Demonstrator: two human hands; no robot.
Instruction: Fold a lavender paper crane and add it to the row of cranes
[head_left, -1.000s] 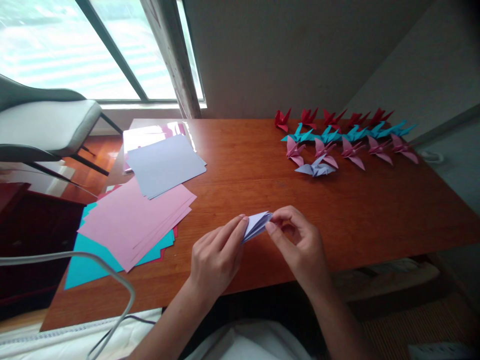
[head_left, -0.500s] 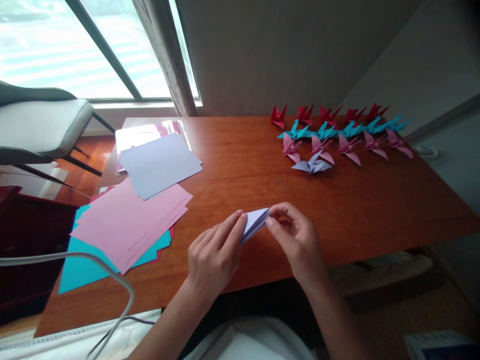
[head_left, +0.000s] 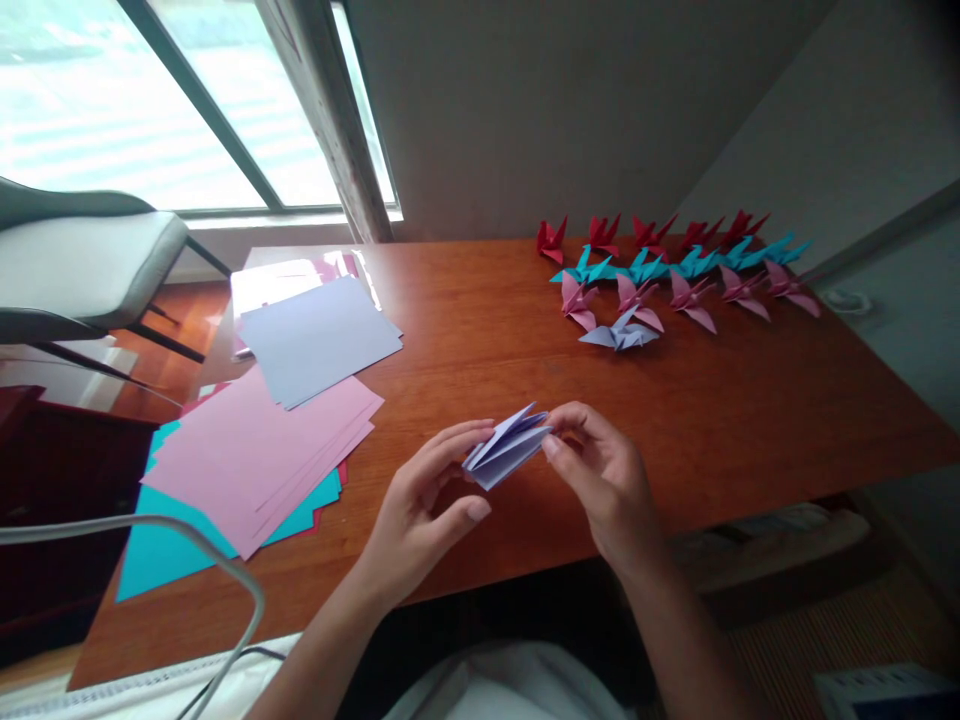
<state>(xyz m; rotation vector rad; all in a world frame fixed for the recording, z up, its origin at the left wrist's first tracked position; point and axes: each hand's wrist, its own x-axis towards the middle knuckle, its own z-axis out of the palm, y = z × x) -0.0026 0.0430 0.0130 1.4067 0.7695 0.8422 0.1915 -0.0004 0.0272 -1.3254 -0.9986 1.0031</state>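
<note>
A folded lavender paper piece [head_left: 504, 447] is held just above the near edge of the wooden table [head_left: 465, 320]. My right hand [head_left: 604, 485] pinches its right tip between thumb and fingers. My left hand [head_left: 420, 515] has its fingertips on the piece's left end, with the thumb spread away below it. The piece's layered flaps fan open slightly. One finished lavender crane [head_left: 619, 333] lies farther back on the table.
Rows of red cranes [head_left: 645, 232], teal cranes [head_left: 675, 263] and pink cranes [head_left: 679, 295] stand at the back right. Lavender sheets [head_left: 319, 335], pink sheets [head_left: 262, 450] and teal sheets [head_left: 161, 550] lie stacked at the left. A grey chair [head_left: 82, 255] stands by the window; a white cable [head_left: 187, 540] runs near left.
My left thumb has come off the paper and spread downward. The folded piece has tilted up and its flaps have fanned apart. My right hand keeps its pinch.
</note>
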